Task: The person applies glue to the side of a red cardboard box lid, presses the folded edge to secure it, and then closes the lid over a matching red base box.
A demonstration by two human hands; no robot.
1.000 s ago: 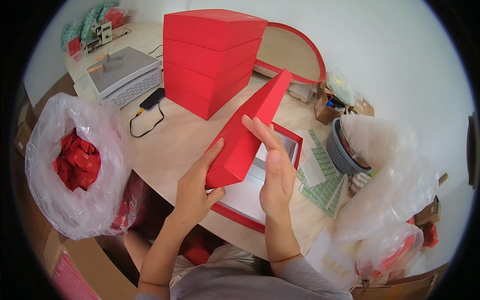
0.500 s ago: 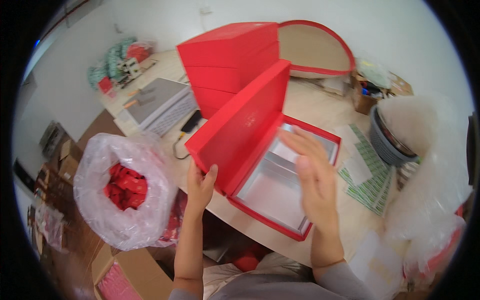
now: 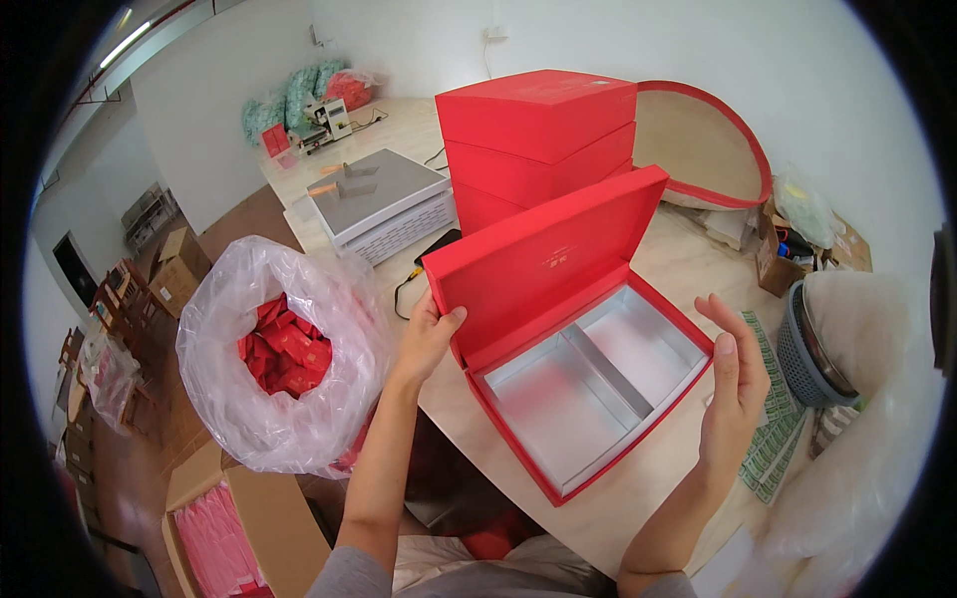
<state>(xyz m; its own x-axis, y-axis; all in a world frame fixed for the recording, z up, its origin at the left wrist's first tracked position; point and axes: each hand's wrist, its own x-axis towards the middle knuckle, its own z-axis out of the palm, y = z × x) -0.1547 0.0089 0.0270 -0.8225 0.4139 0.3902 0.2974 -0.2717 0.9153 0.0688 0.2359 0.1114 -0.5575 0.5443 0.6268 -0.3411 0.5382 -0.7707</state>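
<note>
A red gift box (image 3: pixel 588 384) lies open on the pale table (image 3: pixel 688 259), its silver inside split into two compartments, both with nothing in them. My left hand (image 3: pixel 431 334) holds the lower left corner of the raised red lid (image 3: pixel 543 259), thumb on the inner face. My right hand (image 3: pixel 736 379) hovers flat, fingers apart, just beside the box's right edge, holding nothing.
A stack of shut red boxes (image 3: pixel 538 140) stands behind the open one. A clear plastic bag of small red packets (image 3: pixel 274 349) sits to my left above a cardboard carton (image 3: pixel 234 528). A grey machine (image 3: pixel 379 199), a round red-rimmed tray (image 3: pixel 703 145) and a grey basket (image 3: pixel 812 344) surround the box.
The box went from held upright and nearly shut between both hands to lying open on the table. My right hand has left it; my left keeps the lid up.
</note>
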